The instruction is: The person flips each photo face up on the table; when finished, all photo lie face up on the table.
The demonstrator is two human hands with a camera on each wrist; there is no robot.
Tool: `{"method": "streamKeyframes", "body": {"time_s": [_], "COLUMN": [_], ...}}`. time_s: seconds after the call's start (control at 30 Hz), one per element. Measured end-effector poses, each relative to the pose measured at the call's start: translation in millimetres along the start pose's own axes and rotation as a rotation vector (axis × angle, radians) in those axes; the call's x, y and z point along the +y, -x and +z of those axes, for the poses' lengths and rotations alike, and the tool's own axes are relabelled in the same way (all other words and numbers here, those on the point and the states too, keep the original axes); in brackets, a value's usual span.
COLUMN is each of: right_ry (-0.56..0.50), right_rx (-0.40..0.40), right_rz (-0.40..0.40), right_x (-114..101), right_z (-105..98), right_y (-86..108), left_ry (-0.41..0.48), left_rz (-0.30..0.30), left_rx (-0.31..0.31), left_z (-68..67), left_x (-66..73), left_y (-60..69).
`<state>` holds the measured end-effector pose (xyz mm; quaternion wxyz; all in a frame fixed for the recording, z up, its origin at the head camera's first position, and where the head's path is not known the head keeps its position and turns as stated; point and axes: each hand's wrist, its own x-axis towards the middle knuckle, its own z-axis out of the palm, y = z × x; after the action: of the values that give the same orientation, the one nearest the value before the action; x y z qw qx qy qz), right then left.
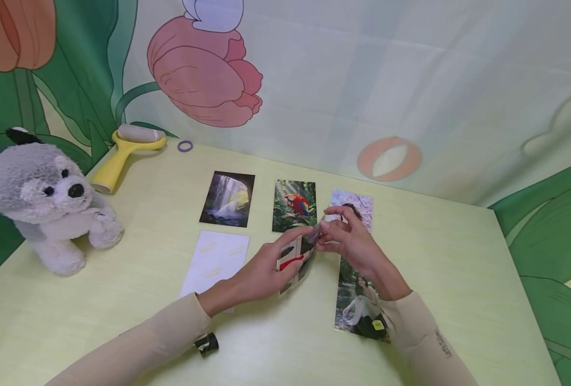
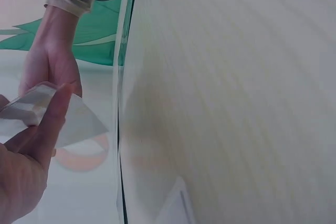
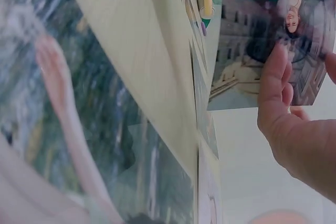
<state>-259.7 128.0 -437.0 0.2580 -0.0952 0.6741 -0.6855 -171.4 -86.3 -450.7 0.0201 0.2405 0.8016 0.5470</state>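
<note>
A photo print (image 1: 292, 268) is held up over the middle of the table, slightly bent. My left hand (image 1: 263, 271) grips it between thumb and fingers along its side. At the upper edge, the curled fingers of my right hand (image 1: 357, 246) pinch it. The right wrist view shows its picture side (image 3: 241, 40), with a person in red before buildings; its pale back (image 2: 81, 124) faces the left wrist camera. Under my right arm lies a photo of a seated person by water (image 1: 357, 305). Partly behind that hand is a blossom photo (image 1: 364, 201).
A waterfall photo (image 1: 227, 198) and a parrot photo (image 1: 295, 206) lie along the back. A white card (image 1: 215, 260) with yellow marks sits below them. To the left are a plush dog (image 1: 49, 198), a yellow-handled lint roller (image 1: 116, 161) and a purple ring (image 1: 185, 146). A curtain (image 1: 362, 80) hangs behind.
</note>
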Motion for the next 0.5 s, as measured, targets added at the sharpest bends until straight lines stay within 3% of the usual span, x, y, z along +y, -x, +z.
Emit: {"method": "streamKeyframes", "body": {"time_s": [0.13, 0.33, 0.5], "right_ry": [0.1, 0.314, 0.339], "right_rx": [0.009, 0.004, -0.035], "right_rz": [0.013, 0.089, 0.144], "right_x": [-0.2, 0.3, 2.2], "right_z": [-4.2, -3.8, -0.8], "right_y": [0.7, 0.4, 0.7], "left_ry": [0.045, 0.134, 0.204], "left_rz": [-0.006, -0.009, 0.012], "left_rx": [0.057, 0.192, 0.284], "left_z": [-1.3, -3.6, -2.6], "left_x": [0.9, -1.3, -3.0], "left_y": [-0.7, -5.5, -8.1]}}
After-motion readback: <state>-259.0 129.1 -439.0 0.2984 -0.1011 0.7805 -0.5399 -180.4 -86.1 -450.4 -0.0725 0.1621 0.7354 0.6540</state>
